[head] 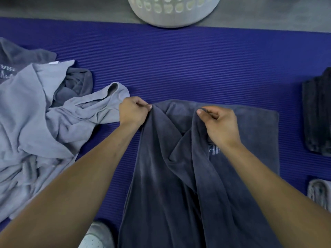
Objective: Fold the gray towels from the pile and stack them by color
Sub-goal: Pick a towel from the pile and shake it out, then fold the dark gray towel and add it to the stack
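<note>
- My left hand (133, 111) and right hand (217, 122), apart, each pinch an edge of the dark gray towel (172, 185), lifting it to fold.
- It hangs over the blue mat (179, 59); the unfolded towel pile (41, 113) waits left.

Laundry basket (172, 13): top edge cuts it, only the lower wall shows. Dark folded towel stack (318, 113) and light folded towel (319, 193): both cut by the right edge. Unfolded pile (35, 111): runs off the left edge; the print on its dark towel (9, 68) is partly cut and unreadable. Held dark towel (161, 185): lower part leaves the bottom edge; its embroidered mark sits half under the right hand (217, 125), illegible. Left hand (132, 113): fingertips buried in cloth. Shoe (97, 236): cut by the bottom edge, partly behind the forearm.
</note>
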Tool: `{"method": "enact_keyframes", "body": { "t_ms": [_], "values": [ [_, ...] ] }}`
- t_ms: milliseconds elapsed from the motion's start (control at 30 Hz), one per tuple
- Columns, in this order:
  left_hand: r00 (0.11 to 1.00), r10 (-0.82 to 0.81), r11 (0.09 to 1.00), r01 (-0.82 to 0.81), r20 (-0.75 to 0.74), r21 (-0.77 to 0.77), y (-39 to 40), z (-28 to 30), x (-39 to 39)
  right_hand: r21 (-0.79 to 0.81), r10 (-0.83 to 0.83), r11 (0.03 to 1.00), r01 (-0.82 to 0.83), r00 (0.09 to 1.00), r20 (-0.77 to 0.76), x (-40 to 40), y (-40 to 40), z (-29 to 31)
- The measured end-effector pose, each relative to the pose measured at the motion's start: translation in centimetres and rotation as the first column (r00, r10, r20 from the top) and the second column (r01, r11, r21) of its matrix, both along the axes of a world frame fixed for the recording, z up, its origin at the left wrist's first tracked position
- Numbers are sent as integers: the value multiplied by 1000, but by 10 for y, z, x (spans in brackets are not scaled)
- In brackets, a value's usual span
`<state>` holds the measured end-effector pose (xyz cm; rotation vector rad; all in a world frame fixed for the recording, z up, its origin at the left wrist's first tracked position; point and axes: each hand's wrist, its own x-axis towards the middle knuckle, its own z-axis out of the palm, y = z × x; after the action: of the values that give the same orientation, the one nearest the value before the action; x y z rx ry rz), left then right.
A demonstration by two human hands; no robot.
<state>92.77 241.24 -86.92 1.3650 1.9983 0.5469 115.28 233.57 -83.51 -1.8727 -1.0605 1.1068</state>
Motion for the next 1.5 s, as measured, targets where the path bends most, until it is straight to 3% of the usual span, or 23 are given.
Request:
{"method": "enact_keyframes", "body": {
  "t_ms": [300,433,633,767,967,1067,1200,1400,1500],
  "values": [
    [965,-187,980,196,-186,33,-7,-2,0,-9,2,1000,-2,999,-36,7,-13,-8],
    [957,-212,977,208,-199,-41,-7,2,5,-35,19,999,-21,999,-43,17,-19,-13],
    [955,-297,954,295,24,51,-43,29,61,-85,34,995,-42,995,-90,49,-25,1],
    [902,-401,916,397,160,59,-53,35,129,-118,-101,987,108,993,67,97,-25,2],
    [864,-211,960,271,457,-69,-55,25,188,-94,-243,960,263,952,184,159,-17,-6],
    [866,-177,977,214,468,-26,-55,24,195,-65,-268,956,287,939,214,173,-10,-12],
    [921,-105,991,129,375,-39,-59,8,186,-57,-235,965,256,941,244,173,-5,-19],
    [932,-125,992,129,339,12,-74,-1,180,-110,-275,944,313,923,269,173,-4,-33],
    [923,-144,989,142,357,32,-76,-1,177,-128,-214,953,274,910,355,173,-2,-36]
  ]
}}
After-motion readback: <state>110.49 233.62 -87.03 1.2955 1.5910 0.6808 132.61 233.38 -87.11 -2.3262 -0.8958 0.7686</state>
